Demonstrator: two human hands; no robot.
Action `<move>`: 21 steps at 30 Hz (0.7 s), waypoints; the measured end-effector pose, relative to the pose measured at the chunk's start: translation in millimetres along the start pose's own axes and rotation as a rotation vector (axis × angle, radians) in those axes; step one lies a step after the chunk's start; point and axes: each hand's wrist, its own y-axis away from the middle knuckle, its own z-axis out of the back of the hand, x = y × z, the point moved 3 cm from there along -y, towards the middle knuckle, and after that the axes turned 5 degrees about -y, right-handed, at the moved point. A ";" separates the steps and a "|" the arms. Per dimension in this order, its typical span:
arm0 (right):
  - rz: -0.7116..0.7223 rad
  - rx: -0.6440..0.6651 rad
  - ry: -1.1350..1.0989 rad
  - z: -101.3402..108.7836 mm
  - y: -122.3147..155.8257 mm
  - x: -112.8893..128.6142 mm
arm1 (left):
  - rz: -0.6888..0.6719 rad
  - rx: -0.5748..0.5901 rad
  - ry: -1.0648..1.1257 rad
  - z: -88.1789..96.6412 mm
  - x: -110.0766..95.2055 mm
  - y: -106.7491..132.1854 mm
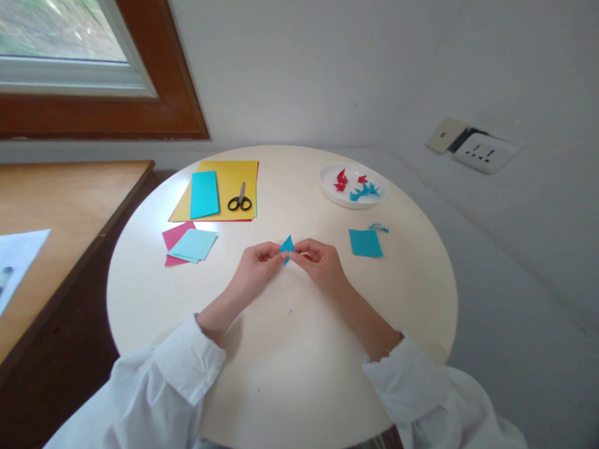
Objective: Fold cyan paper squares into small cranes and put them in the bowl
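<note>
Over the middle of a round cream table [281, 374], my left hand [256, 265] and my right hand [318, 262] meet, both pinched on one small folded blue paper piece [286, 246]. Its pointed tip sticks up between the fingertips. A loose blue paper square [365, 242] lies just right of my right hand, with a thin blue paper scrap [379, 227] above it. A tiny blue speck [291, 311] sits on the table below my hands.
A white plate [330, 190] at the far right holds several small red and blue folded pieces. Yellow sheets [234, 178] at the far left carry a blue sheet [204, 194] and black scissors [240, 201]. Pink and light-blue squares [191, 244] lie nearer. A wooden desk [56, 206] stands left.
</note>
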 end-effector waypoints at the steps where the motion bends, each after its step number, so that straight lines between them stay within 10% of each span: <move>1: 0.019 -0.003 0.018 -0.5 0.9 1.3 | -0.012 -0.022 -0.008 0.9 -0.5 0.0; 6: 0.193 -0.052 0.148 -2.3 6.8 9.2 | -0.123 -0.168 -0.127 5.6 -8.1 1.8; 21: 0.621 -0.068 0.562 -0.6 9.3 16.6 | -0.102 0.047 -0.169 -4.1 -10.8 6.6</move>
